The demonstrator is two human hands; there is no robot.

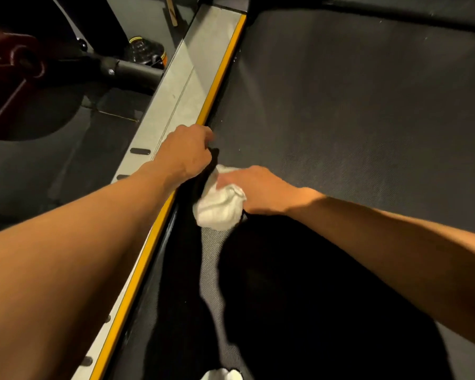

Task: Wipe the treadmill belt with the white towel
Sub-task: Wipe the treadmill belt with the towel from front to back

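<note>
The dark textured treadmill belt [354,111] fills the right and middle of the head view. A crumpled white towel [217,209] lies on the belt close to its left edge. My right hand [258,189] presses on the towel and grips it from the right. My left hand [185,153] rests on the grey side rail [176,97] with its fingers curled over the yellow strip [220,75] at the belt's edge, just above the towel. Whether that hand grips anything is hidden.
Left of the rail is dark floor with a black machine frame [126,68], a dark red padded part [8,58] and a clear bottle [146,52]. A bit of white cloth [222,375] shows at the bottom edge. Deep shadow covers the near belt.
</note>
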